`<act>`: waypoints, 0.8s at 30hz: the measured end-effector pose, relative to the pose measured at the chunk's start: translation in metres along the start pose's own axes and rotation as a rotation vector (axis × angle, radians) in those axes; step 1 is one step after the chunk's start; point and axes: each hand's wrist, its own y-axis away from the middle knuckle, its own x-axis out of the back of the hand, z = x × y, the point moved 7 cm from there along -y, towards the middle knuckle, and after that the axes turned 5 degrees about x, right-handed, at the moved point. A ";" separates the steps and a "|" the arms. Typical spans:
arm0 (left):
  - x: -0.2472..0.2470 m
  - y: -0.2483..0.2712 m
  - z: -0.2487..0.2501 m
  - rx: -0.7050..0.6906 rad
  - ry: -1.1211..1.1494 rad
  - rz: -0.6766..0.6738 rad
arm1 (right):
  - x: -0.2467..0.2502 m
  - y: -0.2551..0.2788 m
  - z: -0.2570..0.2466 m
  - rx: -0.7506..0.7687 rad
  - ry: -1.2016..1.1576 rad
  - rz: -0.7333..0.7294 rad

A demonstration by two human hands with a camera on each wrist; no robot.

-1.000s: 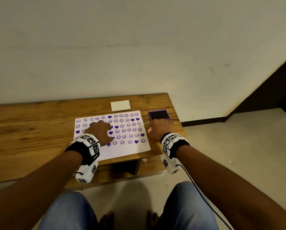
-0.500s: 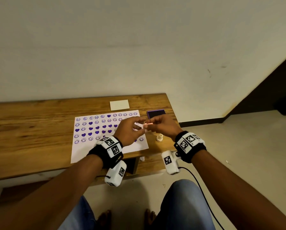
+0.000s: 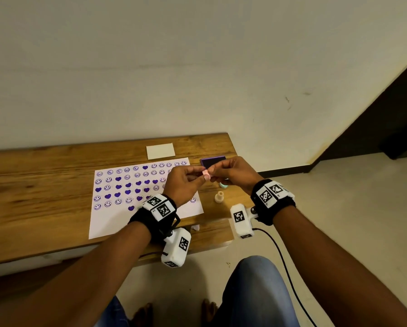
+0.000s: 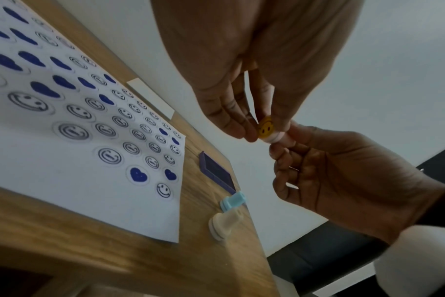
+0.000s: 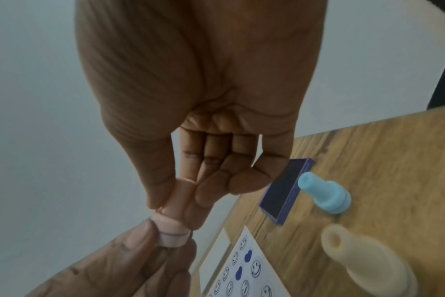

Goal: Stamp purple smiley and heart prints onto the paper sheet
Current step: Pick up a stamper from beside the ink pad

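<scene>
While both hands' fingers point(image 4: 241, 124) pinch the pink stamp point(image 5: 174, 229), only its yellow smiley face point(image 4: 265, 128) shows, no writing.

Both hands point(image 4: 254, 84) on smiley stamp point(image 4: 268, 129)

White card point(image 3: 160, 151) on wooden table point(image 3: 32, 185)

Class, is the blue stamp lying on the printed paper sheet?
No; the blue stamp stands on the bare wooden table beside the ink pad.
</scene>
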 end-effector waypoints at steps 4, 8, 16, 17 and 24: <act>-0.007 -0.007 0.002 0.019 0.145 0.032 | 0.011 -0.009 -0.005 -0.010 0.019 0.000; -0.015 -0.015 -0.001 0.053 0.228 0.036 | 0.020 -0.019 -0.006 -0.019 0.081 -0.004; -0.021 -0.023 -0.009 0.201 0.492 0.045 | 0.023 -0.029 0.004 0.068 -0.052 0.024; -0.018 -0.024 -0.012 0.216 0.507 0.057 | 0.029 -0.029 0.006 0.077 -0.091 0.058; -0.007 -0.032 -0.029 0.111 -0.012 0.005 | 0.069 -0.045 0.017 0.071 0.142 0.282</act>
